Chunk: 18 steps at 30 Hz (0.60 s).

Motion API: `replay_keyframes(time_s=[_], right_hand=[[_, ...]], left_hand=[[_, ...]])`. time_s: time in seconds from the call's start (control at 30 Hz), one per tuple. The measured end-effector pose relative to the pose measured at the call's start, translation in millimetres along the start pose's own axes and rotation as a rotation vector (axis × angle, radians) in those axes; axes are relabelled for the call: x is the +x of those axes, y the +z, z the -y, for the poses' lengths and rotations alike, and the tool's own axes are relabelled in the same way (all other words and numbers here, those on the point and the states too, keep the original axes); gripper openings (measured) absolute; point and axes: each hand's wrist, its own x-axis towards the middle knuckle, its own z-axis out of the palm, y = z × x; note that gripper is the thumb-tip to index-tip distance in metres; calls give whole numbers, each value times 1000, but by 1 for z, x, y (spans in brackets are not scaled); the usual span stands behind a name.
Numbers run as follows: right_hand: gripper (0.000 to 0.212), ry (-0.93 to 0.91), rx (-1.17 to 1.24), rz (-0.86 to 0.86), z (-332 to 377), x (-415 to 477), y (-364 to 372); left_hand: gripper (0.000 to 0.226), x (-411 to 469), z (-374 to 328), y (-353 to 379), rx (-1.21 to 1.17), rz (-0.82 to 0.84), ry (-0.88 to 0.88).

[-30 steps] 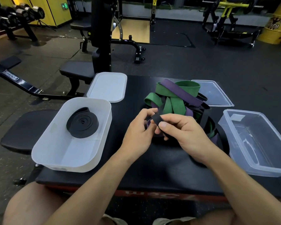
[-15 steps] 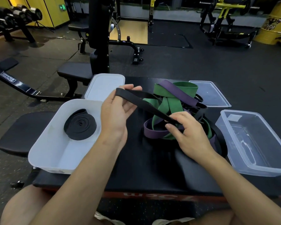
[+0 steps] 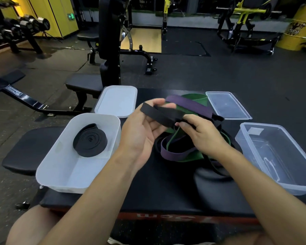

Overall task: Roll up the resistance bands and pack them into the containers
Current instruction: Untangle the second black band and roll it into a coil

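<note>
A black resistance band (image 3: 163,114) is stretched between my hands above the black padded platform (image 3: 148,195). My left hand (image 3: 143,128) holds its looped end with the thumb hooked over it, palm up. My right hand (image 3: 201,133) pinches the same band further along. Beneath them lies a tangled pile of bands, with a purple band (image 3: 189,105) and a green band (image 3: 194,97) on top. A rolled black band (image 3: 90,139) lies in the white container (image 3: 60,174) on the left. The clear container (image 3: 281,156) on the right holds nothing.
A white lid (image 3: 117,100) lies behind the white container and a clear lid (image 3: 226,105) lies behind the clear one. A weight bench (image 3: 30,145) stands to the left, gym machines stand behind, and my knees are at the bottom edge.
My hands pulled a black band up out of the pile. My left hand drew its end up and left, then came back toward the middle, while my right hand rose along the band.
</note>
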Motion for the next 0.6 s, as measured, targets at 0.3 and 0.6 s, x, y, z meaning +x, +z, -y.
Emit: replay_keyframes(time_s=[0.3, 0.6], right_hand=[[24, 83, 99, -181, 40, 50, -37], [23, -42, 350, -239, 82, 62, -50]], left_hand=[[25, 20, -4, -21, 52, -202, -42], [24, 18, 16, -13, 368, -74, -187]])
